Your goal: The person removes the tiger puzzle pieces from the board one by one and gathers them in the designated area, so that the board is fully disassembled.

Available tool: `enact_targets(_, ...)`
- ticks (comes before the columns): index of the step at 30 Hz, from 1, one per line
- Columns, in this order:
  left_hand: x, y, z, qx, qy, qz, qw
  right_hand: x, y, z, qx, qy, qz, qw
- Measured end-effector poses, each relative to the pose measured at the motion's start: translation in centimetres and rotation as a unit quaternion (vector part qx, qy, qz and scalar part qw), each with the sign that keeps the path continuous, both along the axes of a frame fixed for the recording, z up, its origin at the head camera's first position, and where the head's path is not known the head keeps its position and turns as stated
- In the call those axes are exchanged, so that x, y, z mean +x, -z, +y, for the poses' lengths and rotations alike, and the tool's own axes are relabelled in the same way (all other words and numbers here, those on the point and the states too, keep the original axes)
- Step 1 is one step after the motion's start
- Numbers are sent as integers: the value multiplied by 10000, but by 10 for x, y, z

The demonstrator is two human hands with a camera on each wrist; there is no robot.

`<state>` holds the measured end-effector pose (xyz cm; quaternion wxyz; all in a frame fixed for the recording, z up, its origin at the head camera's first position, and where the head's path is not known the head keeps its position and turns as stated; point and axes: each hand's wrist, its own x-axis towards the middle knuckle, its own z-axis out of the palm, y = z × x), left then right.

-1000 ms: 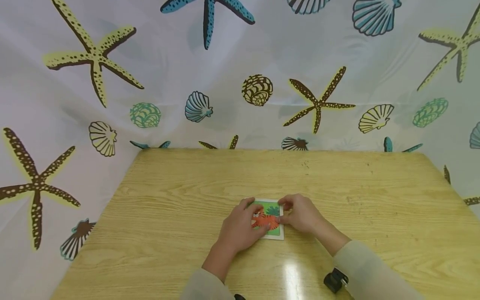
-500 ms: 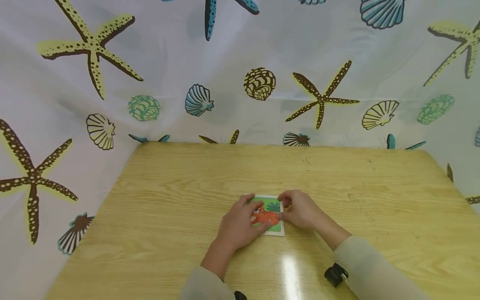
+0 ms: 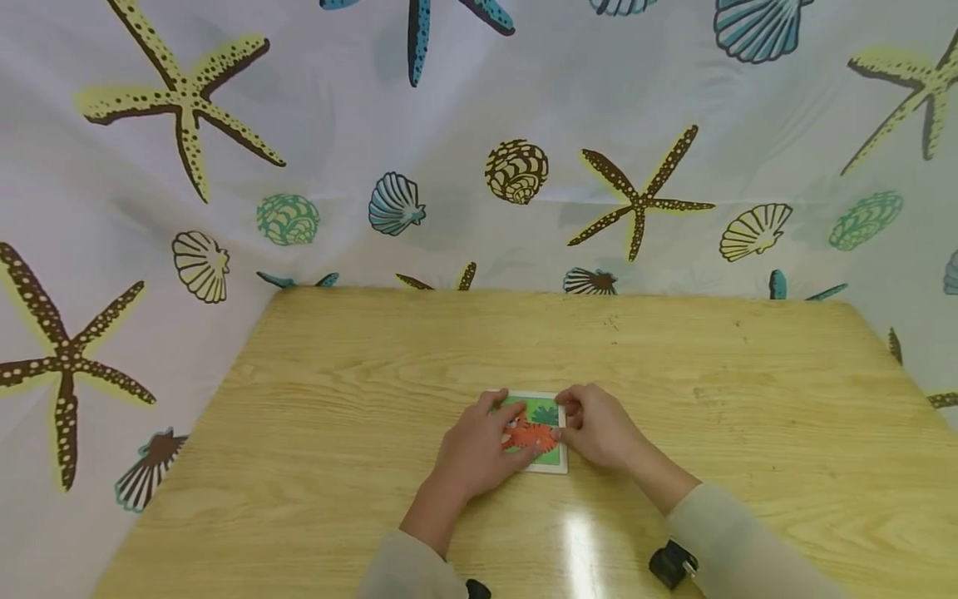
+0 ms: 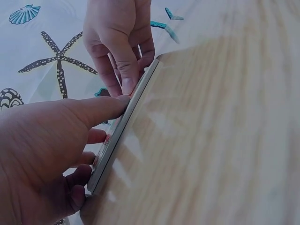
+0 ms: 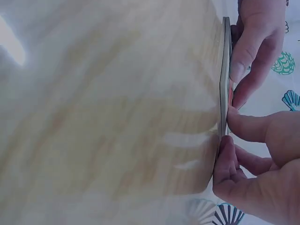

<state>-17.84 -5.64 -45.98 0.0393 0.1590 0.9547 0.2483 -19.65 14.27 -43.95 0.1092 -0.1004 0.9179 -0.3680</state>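
Note:
A small square tiger picture board (image 3: 535, 433) with a white border lies flat on the wooden table. My left hand (image 3: 476, 447) rests across its left part, fingers spread, thumb touching the picture near the lower edge. At the right edge, my right hand (image 3: 603, 429) pinches the board, its thumb on the picture and its index finger by the upper right corner. In the left wrist view the thin side of the board (image 4: 123, 126) shows, with both thumbs on its face. The right wrist view shows curled right fingers (image 5: 228, 161) against the edge. The left hand covers the picture's left part.
The wooden table (image 3: 359, 358) reaches back to a white cloth (image 3: 449, 133) printed with starfish and shells, which also hangs at both sides. A black clip-like device (image 3: 672, 564) sits by the right sleeve. Light glares off the near tabletop.
The head view has shifted slightly. Both hands stay at the same places on the board, with hardly any finger movement.

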Motion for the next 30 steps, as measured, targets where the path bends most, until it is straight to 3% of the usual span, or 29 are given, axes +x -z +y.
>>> enact_targets(15, -1, 3, -2, 195, 35, -181, 9996, -9, -6, 1, 750, -656, 379, 9943)
enact_targets(20, -1, 1, -3, 123, 37, -201, 9997, -14, -7, -1, 704, -725, 273, 9945)
enact_targets(30, -1, -3, -4, 290, 9, -356, 9989, -19, -14, -2, 551, -787, -363, 9947)
